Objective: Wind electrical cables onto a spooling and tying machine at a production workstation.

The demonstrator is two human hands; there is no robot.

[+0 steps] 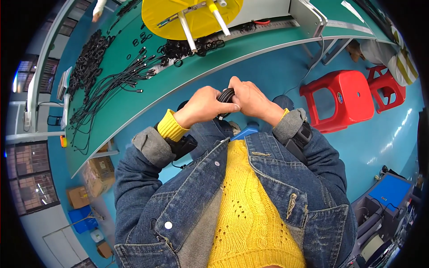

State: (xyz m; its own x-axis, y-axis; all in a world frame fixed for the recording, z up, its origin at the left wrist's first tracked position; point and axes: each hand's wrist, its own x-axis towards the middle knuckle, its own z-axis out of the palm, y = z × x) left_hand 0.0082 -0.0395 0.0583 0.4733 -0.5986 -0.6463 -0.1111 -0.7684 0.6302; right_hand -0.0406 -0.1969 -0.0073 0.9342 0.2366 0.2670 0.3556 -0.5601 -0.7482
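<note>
A coiled black cable (226, 96) is gripped between my two hands, in front of my body and just off the table's near edge. My left hand (208, 106) closes on the coil from the left, thumb pressed across its lower part. From the other side my right hand (251, 99) holds the coil's upper right, fingers bent round it. A light-coloured connector end (220, 118) shows below the coil. Part of the loop is hidden behind my fingers.
The green table (105, 114) carries loose black cables (117, 85), a pile of coiled ones (89, 56) and a yellow round-topped machine (178, 18). Red stools (357, 96) stand at the right, near another person's sleeve (404, 58). Cardboard boxes (99, 175) sit under the table's left end.
</note>
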